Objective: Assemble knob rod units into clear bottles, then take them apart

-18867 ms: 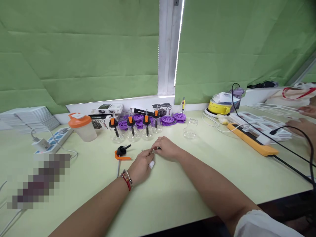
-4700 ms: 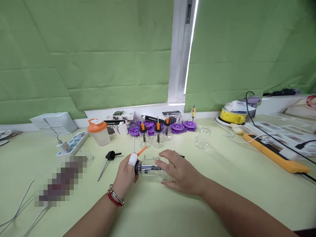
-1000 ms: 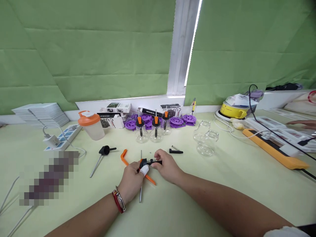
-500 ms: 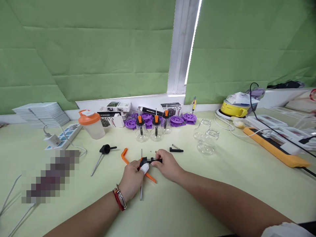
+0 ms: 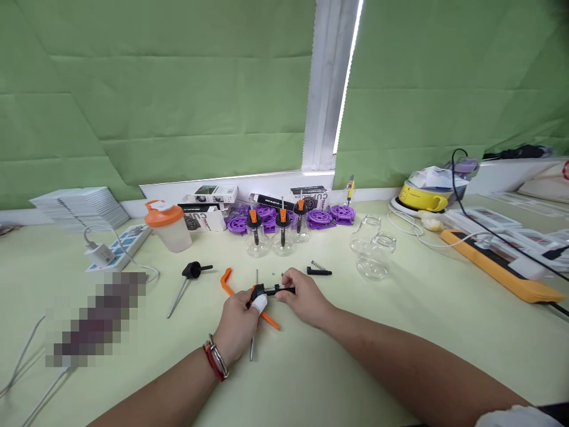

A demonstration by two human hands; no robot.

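Toward the back edge of the bench (image 5: 347,385) stand an orange-lidded shaker (image 5: 169,230), three glass jars (image 5: 283,248) holding dark stems (image 5: 283,238), then two open jars (image 5: 372,264). Nearer the front edge, left hand (image 5: 237,323) and right hand (image 5: 306,299) clamp their fingers on a black mechanism (image 5: 258,291), its wide end leftward.

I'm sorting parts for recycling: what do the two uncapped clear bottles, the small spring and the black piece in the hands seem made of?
Bottles: probably glass, glossy and transparent, though clear plastic is possible. Spring: likely metal, thin grey coil, finish unclear. Black piece: apparently plastic, smooth and opaque.
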